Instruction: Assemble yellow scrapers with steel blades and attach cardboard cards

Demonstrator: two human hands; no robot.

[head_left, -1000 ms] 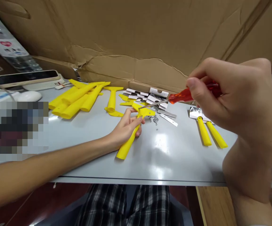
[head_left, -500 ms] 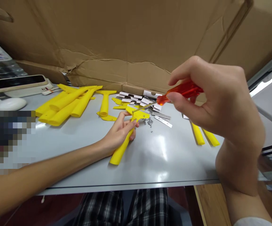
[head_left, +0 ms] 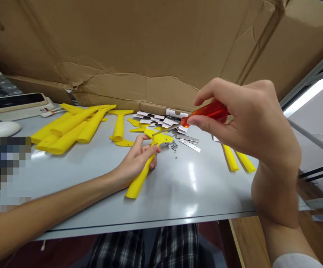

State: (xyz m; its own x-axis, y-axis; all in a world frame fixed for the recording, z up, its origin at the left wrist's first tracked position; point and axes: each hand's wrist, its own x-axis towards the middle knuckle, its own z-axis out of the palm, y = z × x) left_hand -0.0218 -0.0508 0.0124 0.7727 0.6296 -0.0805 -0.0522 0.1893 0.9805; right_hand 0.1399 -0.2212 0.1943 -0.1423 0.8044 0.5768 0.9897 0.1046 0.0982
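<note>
My left hand [head_left: 139, 158] is closed around the neck of a yellow plastic scraper [head_left: 140, 178], its wide head up and its handle slanting down toward me. A screw shows in the right side of the head. My right hand [head_left: 242, 123] grips the red see-through handle of a screwdriver [head_left: 206, 113]. The screwdriver's tip meets the left part of the scraper head; the screw under it is too small to make out. Just right of the head lie a pile of small screws [head_left: 173, 146] and several flat metal blades [head_left: 189, 145].
Yellow scraper handles [head_left: 72, 130] are heaped at the left, with two more [head_left: 230, 158] at the right. White paper blade sleeves [head_left: 175, 115] and yellow head plates [head_left: 124, 143] lie behind my hands. A phone [head_left: 13, 104] and white mouse [head_left: 2, 128] sit far left; cardboard [head_left: 139, 48] walls the back.
The view has shifted slightly, so most things appear a little further left. My right hand sits somewhat lower, with the screwdriver tip still on the scraper head.
</note>
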